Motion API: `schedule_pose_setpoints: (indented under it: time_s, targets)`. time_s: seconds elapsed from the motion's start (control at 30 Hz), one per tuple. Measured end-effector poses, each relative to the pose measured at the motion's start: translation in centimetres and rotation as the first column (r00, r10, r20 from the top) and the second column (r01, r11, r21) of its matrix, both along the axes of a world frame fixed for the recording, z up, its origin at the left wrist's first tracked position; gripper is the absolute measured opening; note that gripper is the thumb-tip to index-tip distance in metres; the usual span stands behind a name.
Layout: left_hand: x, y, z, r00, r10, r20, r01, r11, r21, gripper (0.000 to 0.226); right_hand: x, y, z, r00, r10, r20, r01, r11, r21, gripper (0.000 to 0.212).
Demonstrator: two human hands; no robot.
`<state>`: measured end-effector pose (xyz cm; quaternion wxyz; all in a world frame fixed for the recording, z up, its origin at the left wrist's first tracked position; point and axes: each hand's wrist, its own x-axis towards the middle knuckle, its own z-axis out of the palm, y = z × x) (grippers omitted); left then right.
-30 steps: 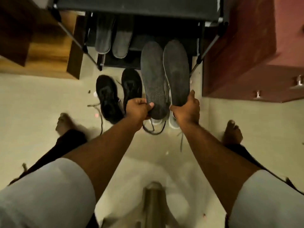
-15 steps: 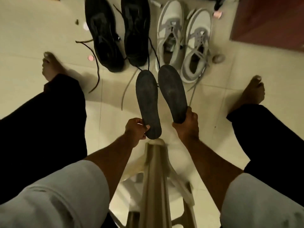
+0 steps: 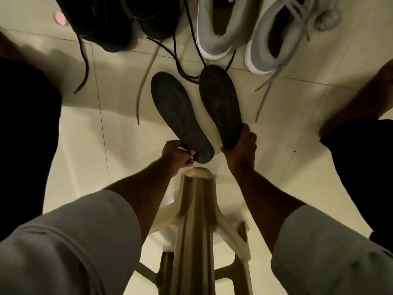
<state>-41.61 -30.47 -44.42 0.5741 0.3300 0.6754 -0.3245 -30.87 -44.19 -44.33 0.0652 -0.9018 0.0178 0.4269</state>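
Two dark grey insoles are held out over the tiled floor, toes pointing away from me. My left hand [image 3: 177,155] pinches the heel end of the left insole [image 3: 177,111]. My right hand [image 3: 241,149] grips the heel end of the right insole [image 3: 221,103]. Just beyond them stand a pair of grey-white sneakers [image 3: 219,26] with loose grey laces and a pair of black shoes [image 3: 110,24] with loose black laces.
A beige plastic stool [image 3: 196,220] stands between my knees below the hands. My legs in black trousers flank the scene, with a bare foot at the right [image 3: 361,92]. A pink scrap [image 3: 60,18] and a small round object [image 3: 327,18] lie on the floor.
The view has tilted down from the shoe rack to the floor. Both hands have brought the insoles down and toward me, and now they hang in front of the sneakers.
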Motion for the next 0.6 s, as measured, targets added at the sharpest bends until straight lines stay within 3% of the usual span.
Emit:
schedule_pose_setpoints:
  time_s: [0.2, 0.3, 0.43, 0.53, 0.6]
  targets:
    - [1.5, 2.3, -0.8, 0.977, -0.204, -0.065, 0.200, 0.978, -0.059, 0.032, 0.9, 0.6, 0.2, 0.999, 0.018, 0.027, -0.018, 1.000, -0.007, 0.100]
    - [2.7, 4.4, 0.7, 0.962, -0.259, -0.084, 0.255, 0.965, -0.059, 0.032, 2.5, 1.7, 2.4, 0.997, 0.065, 0.032, -0.066, 0.998, 0.018, 0.090]
    - [5.6, 8.5, 5.7, 0.942, -0.330, 0.056, 0.317, 0.934, 0.163, 0.029, 5.5, 5.1, 7.7, 0.988, 0.133, 0.074, -0.141, 0.982, 0.128, 0.066]
    - [8.6, 13.2, 10.6, 0.932, -0.307, 0.191, 0.238, 0.919, 0.316, 0.033, 7.8, 9.3, 12.2, 0.989, 0.120, 0.089, -0.139, 0.959, 0.249, 0.055]
    - [10.9, 16.6, 14.2, 0.906, -0.302, 0.297, 0.171, 0.901, 0.398, 0.018, 9.6, 12.7, 14.7, 0.988, 0.110, 0.112, -0.144, 0.923, 0.356, 0.046]
